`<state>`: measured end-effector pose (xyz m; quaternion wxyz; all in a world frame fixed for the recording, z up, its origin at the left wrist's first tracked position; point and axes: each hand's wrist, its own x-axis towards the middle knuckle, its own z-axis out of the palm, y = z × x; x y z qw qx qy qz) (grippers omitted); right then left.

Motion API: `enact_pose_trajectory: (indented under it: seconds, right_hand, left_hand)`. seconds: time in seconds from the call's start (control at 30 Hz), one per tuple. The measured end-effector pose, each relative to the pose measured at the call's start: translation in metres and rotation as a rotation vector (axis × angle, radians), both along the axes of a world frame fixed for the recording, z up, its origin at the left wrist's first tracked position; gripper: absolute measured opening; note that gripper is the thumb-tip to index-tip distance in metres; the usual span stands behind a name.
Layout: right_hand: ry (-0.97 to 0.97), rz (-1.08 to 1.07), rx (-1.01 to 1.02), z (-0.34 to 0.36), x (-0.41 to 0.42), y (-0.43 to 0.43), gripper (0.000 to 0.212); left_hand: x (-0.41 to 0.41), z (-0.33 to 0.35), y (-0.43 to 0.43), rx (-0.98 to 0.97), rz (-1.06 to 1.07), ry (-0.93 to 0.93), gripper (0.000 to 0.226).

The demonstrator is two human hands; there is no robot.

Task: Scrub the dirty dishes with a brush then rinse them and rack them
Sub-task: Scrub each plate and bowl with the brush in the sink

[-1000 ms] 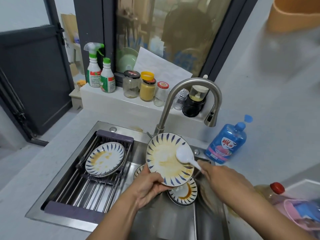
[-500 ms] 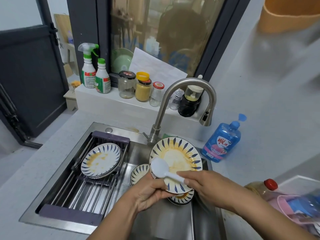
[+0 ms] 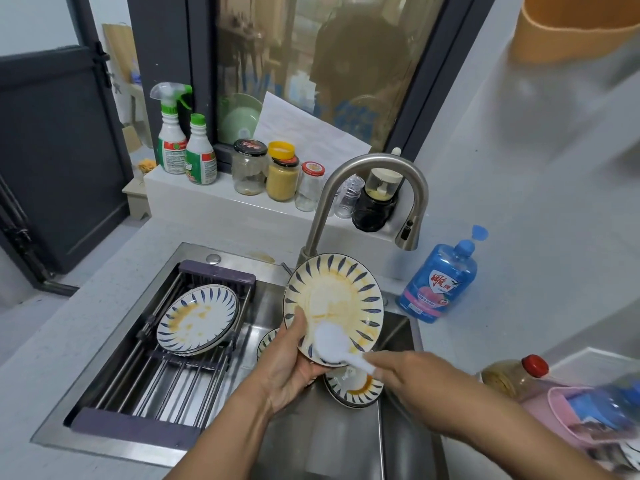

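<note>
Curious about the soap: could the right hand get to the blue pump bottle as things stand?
Probably yes: the blue pump bottle stands on the counter beyond the right hand with nothing between them. But that hand grips the white brush, which it would likely set down first.

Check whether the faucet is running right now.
Off. No stream of water shows below the faucet spout, and the plate beside it is smeared yellow, unrinsed.
</note>
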<state>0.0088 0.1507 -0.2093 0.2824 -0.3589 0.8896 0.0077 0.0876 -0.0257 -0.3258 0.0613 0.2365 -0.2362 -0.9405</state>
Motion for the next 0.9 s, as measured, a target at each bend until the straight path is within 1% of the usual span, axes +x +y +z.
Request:
enact_pose_trajectory:
  seconds: [0.07,0.13,0.17,0.23,0.3,0.33,0.37,0.43,0.47,0.57,0.67,0.73,0.77,0.83,0.9]
  right_hand:
    - [-0.059,0.028,-0.067,-0.005,0.009,-0.012,0.029]
    - [-0.025,0.051,-0.071,-0.004,0.012,-0.013,0.029]
    - [0.021,0.06,-0.048,-0.003,0.01,-0.01,0.028]
    - [0.151,0.047,0.044,0.001,0.004,0.001,0.028]
    - [0.294,0.017,0.124,0.008,-0.004,0.008,0.033]
    - [0.359,-0.002,0.133,0.012,-0.008,0.008,0.036]
    - [0.409,-0.019,0.115,0.015,-0.01,0.005,0.04]
    - [0.435,-0.051,0.046,0.015,-0.014,-0.005,0.047]
    - [0.408,-0.05,0.013,0.014,-0.016,-0.011,0.049]
    - [0.286,0.042,-0.063,0.005,-0.015,-0.024,0.044]
    - [0.238,0.169,-0.048,0.006,-0.013,-0.024,0.043]
    - [0.285,0.235,0.003,0.011,-0.013,-0.021,0.046]
    - [0.342,0.251,0.017,0.013,-0.014,-0.02,0.051]
    - [0.482,0.22,0.039,0.016,-0.018,-0.018,0.065]
    - [0.552,0.142,0.063,0.018,-0.022,-0.015,0.068]
  left_hand:
    - [0.0,0.002,0.002,0.041,-0.012,-0.013,0.071]
    - [0.001,0.002,0.001,0.057,-0.006,0.006,0.077]
    - [0.002,0.001,-0.002,0.042,0.004,0.01,0.077]
    - [0.006,-0.002,-0.008,0.001,0.021,0.019,0.07]
    - [0.009,-0.003,-0.008,-0.026,-0.005,0.028,0.052]
    - [0.009,-0.005,-0.006,-0.029,-0.037,0.042,0.039]
    - [0.01,-0.007,-0.004,-0.038,-0.065,0.046,0.038]
    - [0.009,-0.006,0.001,-0.066,-0.13,0.028,0.059]
    - [0.008,-0.006,0.003,-0.079,-0.16,0.028,0.064]
    - [0.011,0.0,0.008,-0.09,-0.225,0.051,0.061]
    - [0.015,-0.004,0.002,-0.108,-0.267,0.071,0.059]
    - [0.017,-0.004,0.001,-0.124,-0.269,0.055,0.059]
    - [0.017,-0.005,0.001,-0.133,-0.264,0.045,0.06]
    - [0.017,-0.004,0.002,-0.149,-0.248,0.034,0.061]
    - [0.016,-0.005,-0.001,-0.156,-0.177,0.021,0.061]
